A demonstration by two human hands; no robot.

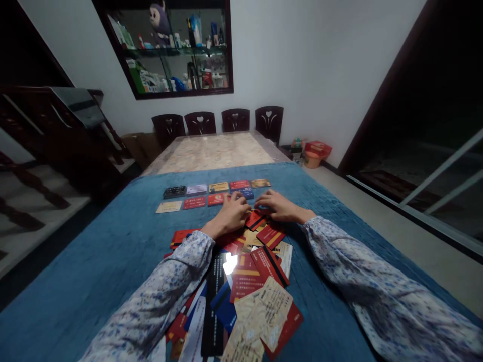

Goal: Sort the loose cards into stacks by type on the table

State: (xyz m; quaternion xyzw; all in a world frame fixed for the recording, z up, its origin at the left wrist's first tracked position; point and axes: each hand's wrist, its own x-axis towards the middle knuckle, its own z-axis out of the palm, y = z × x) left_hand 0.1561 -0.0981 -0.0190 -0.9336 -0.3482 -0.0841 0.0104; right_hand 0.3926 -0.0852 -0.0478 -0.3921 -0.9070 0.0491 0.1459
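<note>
My left hand (233,213) reaches over the near row of sorted cards, fingers bent and apart, next to a red card stack (217,199) and a blue card stack (243,193). Its fingertips overlap the edges of these stacks; whether they press on a card is hard to see. To its right, my right hand (278,206) hovers low with curved, separated fingers, close to a red card with a black stripe (255,219). Below both hands spreads a loose heap of overlapping cards, among them a red card (247,276), a black strip-like card (214,306) and a beige card (277,306).
Farther back lie a black stack (174,191), a silver stack (196,189), a yellow stack (219,187) and a gold card (260,183). A beige card (169,206) and a red card (194,202) lie in front. A blue cloth (124,251) covers the table's near part; dark chairs (235,119) stand beyond.
</note>
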